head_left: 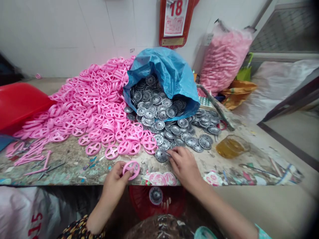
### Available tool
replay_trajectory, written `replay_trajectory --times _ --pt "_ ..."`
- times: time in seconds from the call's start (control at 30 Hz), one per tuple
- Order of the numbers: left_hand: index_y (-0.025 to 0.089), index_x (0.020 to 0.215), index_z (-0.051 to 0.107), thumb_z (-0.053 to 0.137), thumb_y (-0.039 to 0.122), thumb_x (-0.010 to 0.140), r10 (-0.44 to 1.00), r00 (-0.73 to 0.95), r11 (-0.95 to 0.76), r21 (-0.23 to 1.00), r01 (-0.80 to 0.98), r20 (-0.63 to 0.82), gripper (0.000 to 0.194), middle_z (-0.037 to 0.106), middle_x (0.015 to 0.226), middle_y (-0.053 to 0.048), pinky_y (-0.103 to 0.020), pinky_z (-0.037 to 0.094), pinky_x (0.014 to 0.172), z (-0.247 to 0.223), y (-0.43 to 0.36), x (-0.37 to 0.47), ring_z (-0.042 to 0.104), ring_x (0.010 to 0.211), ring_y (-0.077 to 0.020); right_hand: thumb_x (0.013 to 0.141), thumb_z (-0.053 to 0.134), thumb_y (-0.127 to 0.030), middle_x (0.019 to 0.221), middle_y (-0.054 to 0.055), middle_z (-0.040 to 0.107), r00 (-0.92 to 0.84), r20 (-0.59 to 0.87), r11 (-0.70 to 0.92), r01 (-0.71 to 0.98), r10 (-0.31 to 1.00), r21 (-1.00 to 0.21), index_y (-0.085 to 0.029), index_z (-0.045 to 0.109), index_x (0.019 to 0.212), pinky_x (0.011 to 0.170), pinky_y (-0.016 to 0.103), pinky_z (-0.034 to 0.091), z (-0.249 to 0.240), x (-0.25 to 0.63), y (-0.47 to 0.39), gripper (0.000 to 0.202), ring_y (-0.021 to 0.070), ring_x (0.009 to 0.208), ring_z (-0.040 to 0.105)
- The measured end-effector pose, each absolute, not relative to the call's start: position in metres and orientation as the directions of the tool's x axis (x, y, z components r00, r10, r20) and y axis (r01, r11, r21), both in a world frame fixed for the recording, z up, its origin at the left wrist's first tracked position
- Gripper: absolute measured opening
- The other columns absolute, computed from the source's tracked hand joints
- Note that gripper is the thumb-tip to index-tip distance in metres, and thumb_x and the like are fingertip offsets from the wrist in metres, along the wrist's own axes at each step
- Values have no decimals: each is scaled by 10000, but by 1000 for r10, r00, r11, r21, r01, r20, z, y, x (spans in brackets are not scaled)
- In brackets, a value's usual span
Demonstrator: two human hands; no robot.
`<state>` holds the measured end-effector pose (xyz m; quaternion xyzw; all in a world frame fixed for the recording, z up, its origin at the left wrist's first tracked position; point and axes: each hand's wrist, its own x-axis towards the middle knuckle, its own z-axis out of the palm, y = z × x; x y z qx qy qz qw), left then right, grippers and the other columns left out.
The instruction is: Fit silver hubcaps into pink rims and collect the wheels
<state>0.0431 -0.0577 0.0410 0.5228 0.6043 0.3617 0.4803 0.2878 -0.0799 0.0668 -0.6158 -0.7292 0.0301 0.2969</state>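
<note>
My left hand [116, 178] is closed on a pink plastic wheel [132, 165] with crossed spokes, thumb on its face, just above the table's front edge. The fingers of my right hand [183, 164] pinch the rim of a grey hubcap-like disc [161, 155] lying at the front of the grey pile. Behind my left hand spreads a large heap of pink wheels [99, 96]. More grey discs [159, 103] spill from a blue plastic bag [171, 73] lying on its side. Below the table edge, a grey disc with a pale rim [156, 196] sits in a red basket [139, 202].
A red scoop-like container [22, 103] stands at the left, near pink sticks and dark metal rods [50, 171]. A cup of amber liquid [230, 147] is at the right, with a brush-like tool [259, 169] before it. Round pink stickers [161, 178] lie along the front edge.
</note>
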Motion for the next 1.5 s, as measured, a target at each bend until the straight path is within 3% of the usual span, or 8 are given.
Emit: replay_trajectory --times 0.17,0.37,0.83,0.97,1.07,1.23,1.37,1.5 --pt "162 933 536 711 451 674 866 273 472 865 -169 -419 426 600 653 12 -221 453 482 51 -75 75 546 515 -109 911 498 -297 870 31 612 4 262 239 394 965 -887 -207 623 971 709 267 452 76 250 -95 165 165 809 567" --pt "166 977 546 692 363 748 843 391 498 811 -308 -370 335 614 741 -2 -222 492 541 50 -85 84 572 577 -96 838 574 -267 977 69 527 56 327 269 446 943 -854 -198 593 1046 818 325 431 58 233 -105 219 206 955 513" --pt "154 800 588 675 419 722 869 366 425 880 -212 -332 289 563 608 25 -187 397 416 31 -92 88 486 473 -85 703 633 -250 637 -25 582 -44 -169 -173 -131 985 -976 -178 551 789 545 261 447 54 228 -110 139 147 549 563" --pt "160 788 584 657 488 706 847 375 437 895 -89 -376 345 550 590 26 -206 389 408 27 -94 83 473 453 -97 674 638 -188 672 -25 588 -74 -174 -177 -34 982 -984 -178 564 797 596 249 437 40 233 -109 144 145 620 554" --pt "162 876 624 651 460 723 885 323 305 942 142 -335 335 600 671 -2 -217 429 491 29 -91 73 536 558 -123 713 607 -131 780 -3 628 -201 -144 -91 253 969 -963 -187 615 843 701 254 434 37 242 -118 142 161 753 576" --pt "164 984 605 625 440 726 906 236 308 930 202 -352 379 612 689 -4 -247 458 543 33 -82 62 565 589 -141 869 505 -190 928 45 618 -336 -34 237 729 941 -642 -221 619 1034 705 257 410 49 249 -135 203 169 799 574" --pt "150 914 605 652 432 668 910 187 345 925 159 -371 378 586 597 16 -237 441 492 37 -77 71 541 525 -130 921 426 -219 842 48 588 -245 152 288 830 957 -478 -203 643 932 693 266 398 61 250 -98 218 173 784 542" --pt "149 875 603 679 410 641 906 180 369 923 107 -383 358 602 574 14 -213 423 449 40 -75 79 533 477 -114 895 495 -264 1050 121 570 -50 301 179 891 952 -418 -152 546 1212 813 349 403 65 253 -33 340 251 965 487"
